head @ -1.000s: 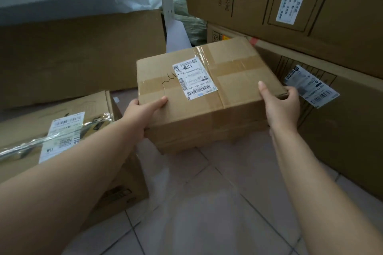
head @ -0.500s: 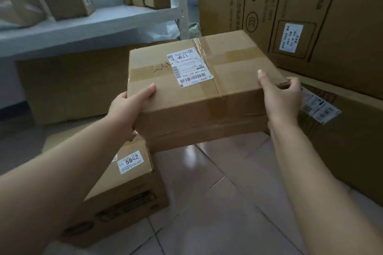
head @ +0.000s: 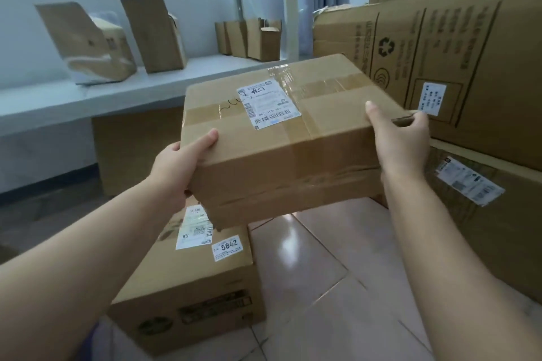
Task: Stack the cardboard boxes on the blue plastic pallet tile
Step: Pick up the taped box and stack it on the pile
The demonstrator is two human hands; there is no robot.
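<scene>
I hold a taped cardboard box (head: 281, 138) with a white shipping label in the air at mid-frame, above the floor. My left hand (head: 179, 167) grips its near left corner, thumb on top. My right hand (head: 401, 141) grips its right edge, thumb on top and fingers around the side. A second cardboard box (head: 199, 281) with a "5842" sticker stands on the floor below and to the left, partly hidden by my left arm. No blue pallet tile is in view.
Large cardboard cartons (head: 457, 73) are stacked against the right side, with another carton (head: 498, 214) beneath them. A white shelf (head: 88, 97) at the left back carries several small boxes; a big carton (head: 132, 149) sits under it. Beige tiled floor (head: 337, 272) lies ahead.
Both hands have lifted the labelled box off the floor and higher. The view has tilted up, showing the shelf top and the "5842" box below.
</scene>
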